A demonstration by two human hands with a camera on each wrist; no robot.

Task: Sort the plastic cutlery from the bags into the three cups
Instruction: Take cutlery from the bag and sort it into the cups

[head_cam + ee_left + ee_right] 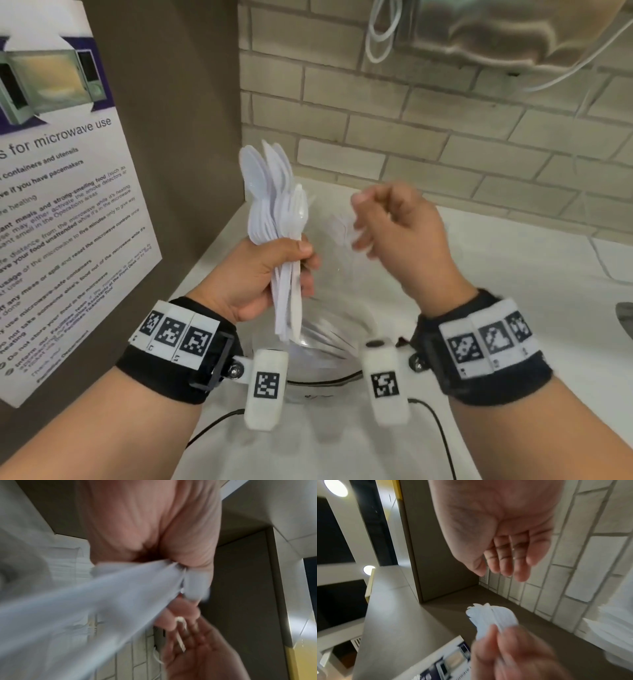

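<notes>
My left hand [274, 270] grips a thick bundle of white plastic cutlery [274, 205] by the handles. It stands upright, with spoon bowls and fork tines fanned at the top. The bundle is a blurred white streak in the left wrist view [85, 608]. Its tips [493, 616] show above my left fingers [513, 655] in the right wrist view. My right hand [394, 233] hovers just right of the bundle with loosely curled fingers [501, 561] and nothing plainly held. A clear plastic bag [325, 339] with more cutlery lies on the counter between my wrists. No cups are in view.
The white countertop [513, 274] runs to a brick wall [411, 120] behind. A brown side panel with a microwave poster [61, 205] closes the left. A black cable [435, 421] lies near the front edge. A white stacked object [616, 628] stands at the right.
</notes>
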